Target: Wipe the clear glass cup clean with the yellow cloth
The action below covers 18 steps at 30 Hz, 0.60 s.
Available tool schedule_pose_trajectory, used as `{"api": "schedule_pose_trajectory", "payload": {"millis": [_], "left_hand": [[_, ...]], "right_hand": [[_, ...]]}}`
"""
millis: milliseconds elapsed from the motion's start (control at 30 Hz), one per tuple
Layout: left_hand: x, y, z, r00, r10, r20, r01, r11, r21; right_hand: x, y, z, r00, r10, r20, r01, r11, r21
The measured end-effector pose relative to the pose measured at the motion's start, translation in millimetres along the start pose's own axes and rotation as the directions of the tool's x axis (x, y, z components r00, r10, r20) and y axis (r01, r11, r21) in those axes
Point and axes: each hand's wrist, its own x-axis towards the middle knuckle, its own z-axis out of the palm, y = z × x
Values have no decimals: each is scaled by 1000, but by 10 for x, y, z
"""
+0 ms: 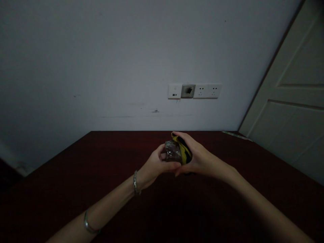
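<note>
Transparent cup (173, 152): being held on its side between two bare hands, over the far half of a dark red tabletop (76, 175); in this dim light, not showing which end is the mouth or whether touching the table. Grasping its left part with the left hand (154, 165), curling the fingers around the far side and laying the thumb along the near lower side. Gripping a yellow-and-black cloth (185, 154) in the right hand (199, 157), reaching the fingers over the top and the thumb underneath, covering the cup's right end with the fabric. Wearing a patterned bracelet (135, 182) on the left wrist and a smooth metal bangle (89, 224) farther up that forearm. Facing a pale wall (126, 50), scuffed low down and bearing power sockets (207, 91) beside a grey-framed plate (187, 91). Bordering a panelled door (298, 81) on the right.
</note>
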Motion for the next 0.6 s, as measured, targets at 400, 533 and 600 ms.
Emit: {"api": "schedule_pose_trajectory", "payload": {"millis": [400, 533, 600], "left_hand": [[11, 1, -8, 995, 56, -79, -40, 980, 193], [10, 0, -10, 986, 142, -83, -123, 972, 199], [10, -6, -10, 982, 174, -68, -158, 968, 193]], "right_hand": [[-61, -114, -408, 982, 88, 170, -105, 990, 94], [-59, -151, -392, 982, 106, 159, -133, 976, 174], [-50, -161, -359, 984, 116, 137, -146, 960, 239]]}}
